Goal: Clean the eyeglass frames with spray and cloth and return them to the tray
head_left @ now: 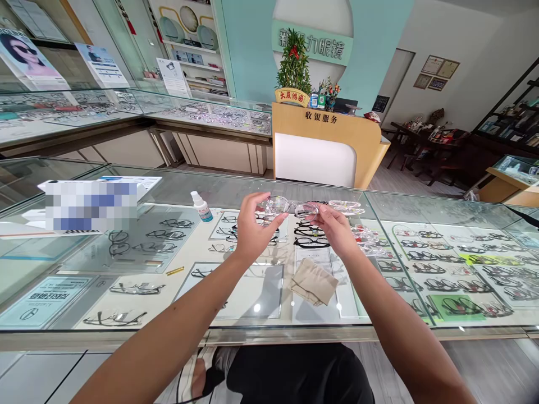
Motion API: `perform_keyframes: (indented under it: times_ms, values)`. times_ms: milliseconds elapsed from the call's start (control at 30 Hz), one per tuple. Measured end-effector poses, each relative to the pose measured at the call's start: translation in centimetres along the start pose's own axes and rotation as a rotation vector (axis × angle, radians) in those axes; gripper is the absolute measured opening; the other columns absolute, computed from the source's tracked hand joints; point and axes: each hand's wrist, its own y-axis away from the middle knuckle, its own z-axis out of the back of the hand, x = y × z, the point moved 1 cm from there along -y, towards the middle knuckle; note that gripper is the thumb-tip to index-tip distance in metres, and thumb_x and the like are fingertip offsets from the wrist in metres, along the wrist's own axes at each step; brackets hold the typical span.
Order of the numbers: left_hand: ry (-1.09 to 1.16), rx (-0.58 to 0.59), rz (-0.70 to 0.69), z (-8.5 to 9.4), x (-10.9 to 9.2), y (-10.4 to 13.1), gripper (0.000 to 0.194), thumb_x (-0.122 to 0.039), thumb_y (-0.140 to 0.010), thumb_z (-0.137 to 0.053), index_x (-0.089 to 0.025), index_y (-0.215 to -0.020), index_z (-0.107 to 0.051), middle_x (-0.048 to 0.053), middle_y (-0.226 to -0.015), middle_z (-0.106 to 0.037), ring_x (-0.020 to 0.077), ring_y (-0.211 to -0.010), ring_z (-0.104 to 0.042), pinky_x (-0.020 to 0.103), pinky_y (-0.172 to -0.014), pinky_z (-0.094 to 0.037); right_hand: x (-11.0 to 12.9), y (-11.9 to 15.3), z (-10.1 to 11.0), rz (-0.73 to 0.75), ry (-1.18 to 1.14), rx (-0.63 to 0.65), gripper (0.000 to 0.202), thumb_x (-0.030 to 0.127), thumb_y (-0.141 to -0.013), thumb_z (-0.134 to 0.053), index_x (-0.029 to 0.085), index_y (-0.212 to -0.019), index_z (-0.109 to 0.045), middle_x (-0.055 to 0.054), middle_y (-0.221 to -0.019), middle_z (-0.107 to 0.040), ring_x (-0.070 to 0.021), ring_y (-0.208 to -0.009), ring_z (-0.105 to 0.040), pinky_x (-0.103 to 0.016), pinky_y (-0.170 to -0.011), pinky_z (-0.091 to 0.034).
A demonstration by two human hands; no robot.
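A pair of clear-rimmed eyeglasses is held up above the glass counter between my two hands. My left hand is at the left lens, its thumb by the lower rim and its index finger by the upper edge. At the right lens, my right hand pinches the frame's side between thumb and fingers. Below, a folded beige cloth lies on the countertop. A small white-capped spray bottle with blue liquid stands to the left of my left hand.
Rows of spectacle frames fill the glass display counter beneath my hands. Papers lie on its left part, and a small gold-coloured piece shows nearby. Beyond stand a wooden cashier desk and another display case.
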Motion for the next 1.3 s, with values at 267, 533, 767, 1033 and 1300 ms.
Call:
perform_keyframes:
  times_ms: [267,533,767,1033,1300]
  values:
    - [0.021,0.031,0.044,-0.1,0.1,0.0,0.054,-0.044,-0.088,-0.088,-0.025,-0.134,-0.067,0.011,-0.137,-0.07,0.0282,-0.125,-0.07,0.043,-0.094,-0.061,0.5,0.2,-0.3,-0.028,-0.08,0.077,0.046,0.067,-0.087,-0.085,0.03,-0.114,-0.087,-0.006,-0.133,-0.082,-0.0216,-0.101,-0.078,-0.035,-0.09,-0.06]
    - [0.042,0.038,0.078,-0.3,0.3,0.1,0.055,-0.046,-0.087,-0.088,-0.025,-0.134,-0.068,0.012,-0.135,-0.07,0.0283,-0.121,-0.071,0.044,-0.094,-0.062,0.9,0.4,-0.4,-0.042,-0.021,0.082,0.053,0.073,-0.084,-0.084,0.029,-0.115,-0.086,-0.007,-0.129,-0.083,-0.0247,-0.106,-0.079,-0.039,-0.093,-0.061]
    - [0.03,0.047,0.089,-0.2,0.1,0.1,0.055,-0.045,-0.088,-0.088,-0.025,-0.135,-0.068,0.012,-0.136,-0.07,0.0285,-0.122,-0.071,0.044,-0.095,-0.062,0.9,0.4,-0.4,-0.046,-0.059,0.069,0.046,0.068,-0.084,-0.087,0.031,-0.111,-0.089,-0.006,-0.118,-0.085,-0.0221,-0.099,-0.078,-0.037,-0.09,-0.061]
    - [-0.065,0.041,-0.003,0.3,-0.5,-0.2,0.055,-0.042,-0.088,-0.088,-0.025,-0.135,-0.067,0.012,-0.136,-0.07,0.0286,-0.12,-0.07,0.044,-0.094,-0.062,1.0,0.1,0.3,-0.058,-0.006,0.062,0.047,0.067,-0.088,-0.08,0.029,-0.114,-0.087,-0.008,-0.128,-0.083,-0.0262,-0.106,-0.076,-0.041,-0.097,-0.059]
    - [-0.142,0.106,-0.217,0.8,-1.9,0.1,0.056,-0.038,-0.089,-0.087,-0.026,-0.139,-0.065,0.012,-0.137,-0.07,0.0321,-0.127,-0.07,0.048,-0.099,-0.062,2.4,0.7,0.2,0.121,0.283,0.063,0.028,0.056,-0.091,-0.083,0.033,-0.106,-0.085,-0.004,-0.13,-0.08,-0.0277,-0.122,-0.071,-0.042,-0.106,-0.054]
